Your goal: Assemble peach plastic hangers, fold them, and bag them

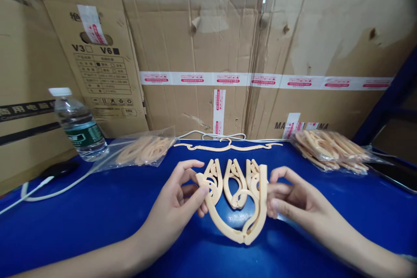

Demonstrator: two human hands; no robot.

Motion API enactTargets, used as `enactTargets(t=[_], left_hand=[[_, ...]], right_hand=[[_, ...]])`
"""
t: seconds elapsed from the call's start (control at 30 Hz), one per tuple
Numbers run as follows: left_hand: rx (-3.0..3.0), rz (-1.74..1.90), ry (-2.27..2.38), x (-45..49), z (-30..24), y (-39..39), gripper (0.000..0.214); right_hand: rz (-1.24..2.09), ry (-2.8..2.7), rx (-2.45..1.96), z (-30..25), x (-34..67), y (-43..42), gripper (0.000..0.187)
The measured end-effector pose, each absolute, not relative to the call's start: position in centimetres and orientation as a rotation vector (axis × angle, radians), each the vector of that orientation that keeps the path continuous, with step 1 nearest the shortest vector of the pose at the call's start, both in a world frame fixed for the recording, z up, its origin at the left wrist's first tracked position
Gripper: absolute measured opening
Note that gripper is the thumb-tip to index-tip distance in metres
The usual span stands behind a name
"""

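Note:
A beige folding clothes hanger [224,228] is held up in front of me, its two arms partly folded into a V with the hinge at the bottom. My left hand [179,200] pinches the end of its left arm between thumb and fingers. On the other side, my right hand [289,195] has its fingers and thumb closed at the right arm; its fingertips are partly hidden behind it. Behind this hanger lie several folded hangers, among them a middle one [230,184]. Farther back, an unfolded hanger [215,148] lies stretched out across the table.
On the blue table [130,213], bagged hangers [146,150] lie at left and another bagged stack [329,147] at right. A water bottle [80,126], a black mouse-like object [60,168] and white cables [65,195] are at left. Cardboard [195,47] walls the back.

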State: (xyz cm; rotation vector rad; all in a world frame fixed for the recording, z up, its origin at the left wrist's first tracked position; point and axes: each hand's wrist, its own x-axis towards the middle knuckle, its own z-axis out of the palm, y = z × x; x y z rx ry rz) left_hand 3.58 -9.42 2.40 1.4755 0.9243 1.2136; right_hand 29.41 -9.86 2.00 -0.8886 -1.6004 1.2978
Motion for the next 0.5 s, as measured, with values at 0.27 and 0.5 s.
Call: enactTargets(t=[0.27, 0.5], left_hand=[[1.529, 1.183, 0.922, 3.4, 2.5, -9.8, 0.02], [1.612, 1.041, 0.876, 3.2, 2.5, -10.9, 0.035]], right_hand=[[1.068, -2.026, -0.986, 2.4, 29.5, -12.0, 0.033], [0.987, -1.987, -1.07, 0.8, 30.4, -11.7, 0.039]])
